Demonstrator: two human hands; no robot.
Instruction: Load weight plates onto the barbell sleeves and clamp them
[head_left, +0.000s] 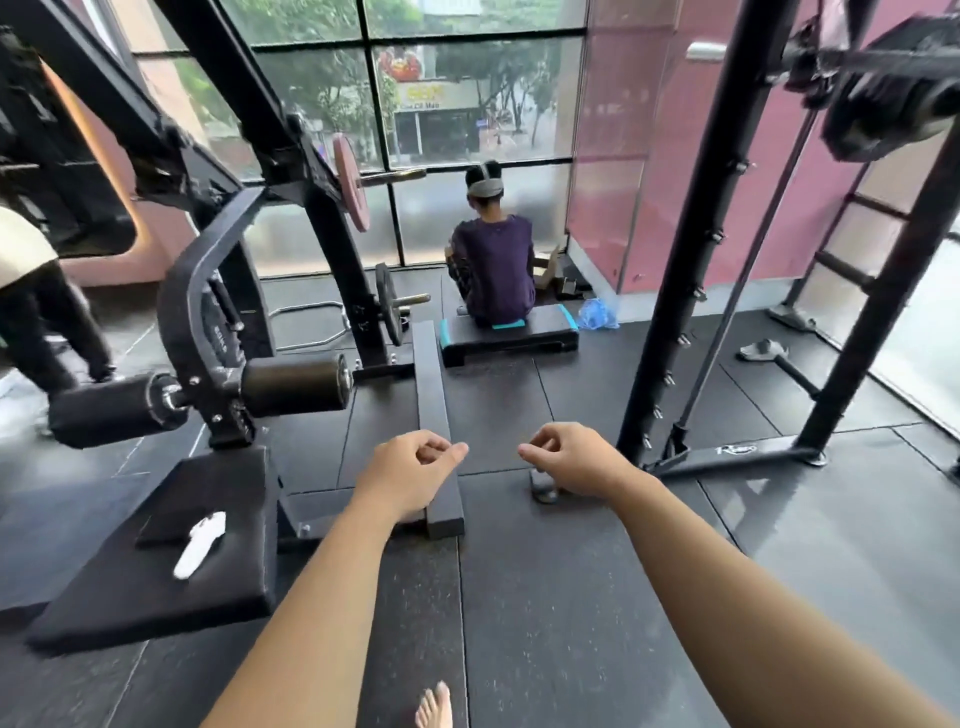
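Both arms are stretched forward over the black rubber floor. The left hand and the right hand are held with fingers loosely curled, and nothing is gripped by either. A small dark object, possibly a collar clamp, is seen on the floor just under the right hand. A barbell is racked at the upper right, blurred, with black weight plates on it. A pink plate and a black plate are carried on pegs of the machine ahead, left of centre.
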